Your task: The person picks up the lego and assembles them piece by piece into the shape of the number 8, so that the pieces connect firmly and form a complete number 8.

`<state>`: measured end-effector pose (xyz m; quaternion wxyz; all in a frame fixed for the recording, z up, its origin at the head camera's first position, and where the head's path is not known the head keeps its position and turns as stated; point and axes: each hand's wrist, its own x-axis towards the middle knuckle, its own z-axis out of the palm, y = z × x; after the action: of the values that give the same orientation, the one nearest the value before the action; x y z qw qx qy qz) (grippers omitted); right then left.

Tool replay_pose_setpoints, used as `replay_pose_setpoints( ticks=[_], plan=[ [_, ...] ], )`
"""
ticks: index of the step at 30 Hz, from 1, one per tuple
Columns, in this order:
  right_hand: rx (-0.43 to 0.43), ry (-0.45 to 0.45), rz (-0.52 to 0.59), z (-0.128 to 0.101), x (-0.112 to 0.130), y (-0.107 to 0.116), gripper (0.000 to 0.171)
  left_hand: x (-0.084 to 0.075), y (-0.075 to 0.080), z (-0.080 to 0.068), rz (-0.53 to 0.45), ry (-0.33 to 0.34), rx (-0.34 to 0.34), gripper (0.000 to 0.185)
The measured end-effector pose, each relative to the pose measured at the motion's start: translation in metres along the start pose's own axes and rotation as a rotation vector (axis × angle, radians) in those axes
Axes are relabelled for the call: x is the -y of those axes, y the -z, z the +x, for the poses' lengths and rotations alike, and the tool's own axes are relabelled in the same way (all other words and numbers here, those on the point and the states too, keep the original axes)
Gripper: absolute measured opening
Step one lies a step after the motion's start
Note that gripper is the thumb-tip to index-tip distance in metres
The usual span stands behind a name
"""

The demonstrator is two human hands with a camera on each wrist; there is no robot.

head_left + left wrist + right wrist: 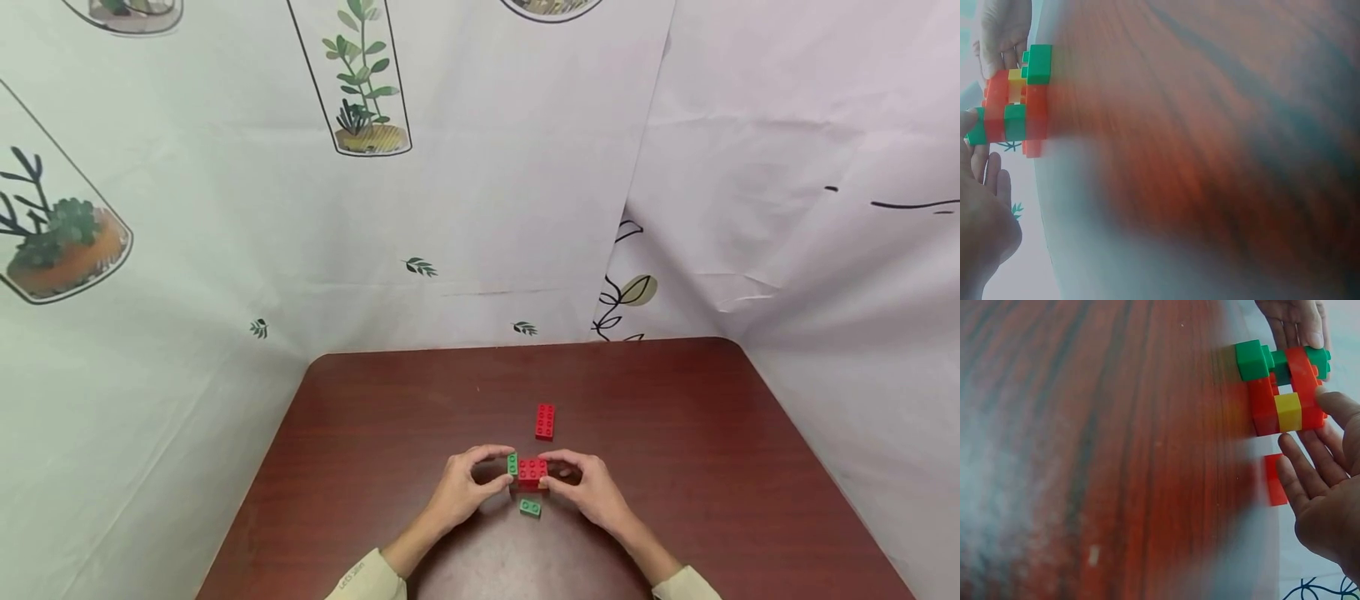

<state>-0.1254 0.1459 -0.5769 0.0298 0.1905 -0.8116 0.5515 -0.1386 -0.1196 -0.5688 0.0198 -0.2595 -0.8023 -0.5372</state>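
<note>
A small stack of toy building bricks stands on the table, gripped from both sides. Its top red brick point(533, 472) lies above a green brick point(1015, 122) and a yellow brick point(1289, 412), with a lower red brick point(1264, 407) beneath them. My left hand point(459, 490) pinches a two-stud green brick point(512, 464) between thumb and fingers at the stack's upper left end. Whether it is fully pressed down I cannot tell. My right hand point(594, 493) holds the top red brick's right end between thumb and fingers.
A loose green brick point(530, 508) lies on the near side of the stack. Beyond the stack, another red brick point(545, 422) rests on the dark wooden table point(390, 408). A white printed cloth point(480, 208) hangs along the table's back and sides.
</note>
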Motion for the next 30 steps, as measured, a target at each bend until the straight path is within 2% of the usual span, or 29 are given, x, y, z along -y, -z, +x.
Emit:
replay_pose_setpoints(
  ticks=[8, 13, 20, 24, 30],
  plan=[
    [-0.001, -0.014, 0.015, -0.004, 0.004, 0.001, 0.037, 0.000, -0.001, -0.004, -0.007, 0.047, 0.012, 0.039],
    [-0.086, 0.021, -0.026, -0.006, 0.008, 0.004, 0.041, -0.001, 0.000, -0.003, 0.001, 0.066, 0.007, 0.039],
    [-0.202, 0.147, -0.147, -0.012, 0.011, 0.004, 0.046, -0.002, -0.001, -0.002, -0.003, 0.084, -0.008, 0.038],
    [-0.173, 0.181, -0.153, -0.017, 0.013, 0.003, 0.036, 0.001, -0.001, -0.002, 0.008, 0.070, -0.014, 0.038],
    [-0.039, 0.201, -0.089, -0.026, 0.010, 0.000, 0.028, 0.005, 0.000, -0.001, 0.032, 0.042, -0.011, 0.039]
  ],
)
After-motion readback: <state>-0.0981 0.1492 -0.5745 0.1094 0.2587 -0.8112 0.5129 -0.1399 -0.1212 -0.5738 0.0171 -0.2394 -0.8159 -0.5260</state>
